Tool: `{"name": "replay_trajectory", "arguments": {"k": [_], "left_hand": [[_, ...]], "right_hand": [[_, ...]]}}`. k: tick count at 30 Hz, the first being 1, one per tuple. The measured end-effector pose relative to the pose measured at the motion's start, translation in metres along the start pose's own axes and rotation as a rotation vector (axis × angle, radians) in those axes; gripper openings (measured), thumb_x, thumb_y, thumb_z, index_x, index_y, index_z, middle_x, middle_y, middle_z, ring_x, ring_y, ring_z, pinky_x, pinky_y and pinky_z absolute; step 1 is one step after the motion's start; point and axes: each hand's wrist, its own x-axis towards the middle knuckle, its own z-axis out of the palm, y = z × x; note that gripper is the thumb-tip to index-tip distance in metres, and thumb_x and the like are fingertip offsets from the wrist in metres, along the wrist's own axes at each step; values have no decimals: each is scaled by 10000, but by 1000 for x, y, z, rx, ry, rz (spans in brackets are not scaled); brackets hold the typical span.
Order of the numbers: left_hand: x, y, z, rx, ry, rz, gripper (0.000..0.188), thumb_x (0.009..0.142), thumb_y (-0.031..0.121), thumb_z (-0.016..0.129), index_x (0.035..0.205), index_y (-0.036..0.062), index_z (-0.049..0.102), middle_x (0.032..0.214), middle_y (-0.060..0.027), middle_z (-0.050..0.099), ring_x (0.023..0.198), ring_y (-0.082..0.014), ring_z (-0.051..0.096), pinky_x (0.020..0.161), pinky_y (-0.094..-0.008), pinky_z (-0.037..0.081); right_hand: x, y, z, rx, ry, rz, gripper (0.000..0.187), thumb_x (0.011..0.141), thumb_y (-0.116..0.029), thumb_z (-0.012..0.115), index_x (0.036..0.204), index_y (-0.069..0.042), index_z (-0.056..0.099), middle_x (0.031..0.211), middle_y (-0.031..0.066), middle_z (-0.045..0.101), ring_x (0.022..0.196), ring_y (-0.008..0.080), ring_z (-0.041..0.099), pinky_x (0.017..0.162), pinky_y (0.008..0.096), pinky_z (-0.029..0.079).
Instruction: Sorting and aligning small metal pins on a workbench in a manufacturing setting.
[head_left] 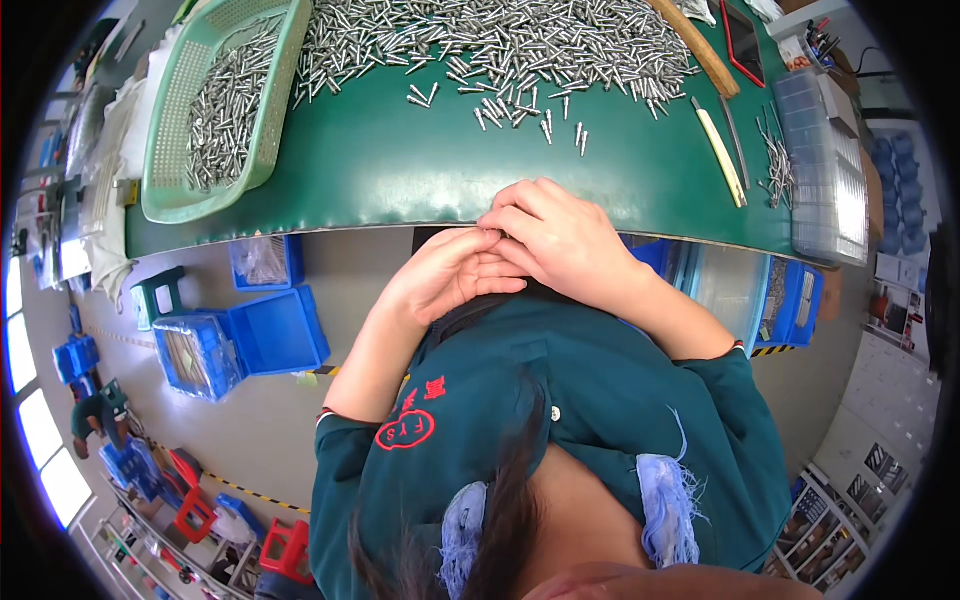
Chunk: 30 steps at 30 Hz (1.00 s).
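My left hand [455,272] and my right hand [562,232] meet at the near edge of the green table [390,170]. The left palm is turned up with its fingers curled together. Over it, the right hand's bent fingers press down near the left thumb. Whatever lies between the fingertips, if anything, is hidden. Beyond the hands spreads a big pile of small silvery stepped metal pins [480,45]. Several loose pins [510,110] lie on the near side of the pile.
At left a pale green plastic basket [160,160] holds more pins. A wooden bar [700,50] borders the pile at right. Beyond it lie a yellowish cutter knife [722,158], a red-edged device [742,42] and clear plastic boxes [825,170]. Blue crates [278,330] stand below the table.
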Motion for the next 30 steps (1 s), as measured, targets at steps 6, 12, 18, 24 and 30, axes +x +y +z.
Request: {"name": "replay_trajectory", "arguments": {"k": [6,12,18,24,30], "left_hand": [[4,-13,9,211,115,92,275,956,179,455,1092,-35,559,978,-128,642,866,-201,651,762,-302,548],[-6,-11,27,576,191,262,256,957,177,470,1066,-27,580,957,-81,631,869,-158,641,727,-253,530],[-5,-11,24,684,219,377,201,936,110,504,1058,-21,593,957,-68,631,852,-123,622,742,-250,530],[-5,-7,35,812,308,435,186,915,105,534,1034,-11,616,944,-45,655,809,-96,618,729,-237,521],[-6,6,41,1064,327,281,180,876,87,581,1013,-26,606,940,-64,674,810,-125,640,750,-244,518]], "right_hand": [[-4,-4,-11,80,-58,9,256,756,-147,672,999,-84,621,964,60,565,837,207,585,689,310,502],[-6,2,-22,386,-128,246,277,790,-117,674,1056,-64,619,939,56,563,773,160,597,688,279,493],[-5,4,-25,470,-136,213,252,780,-99,695,1020,-54,632,902,39,563,736,110,583,615,234,480],[-2,1,-25,492,-97,222,224,780,-98,698,992,-51,641,912,36,569,738,93,583,584,215,471],[0,7,-13,602,40,183,124,819,-69,652,937,-31,644,858,50,610,758,102,597,627,215,476]]}}
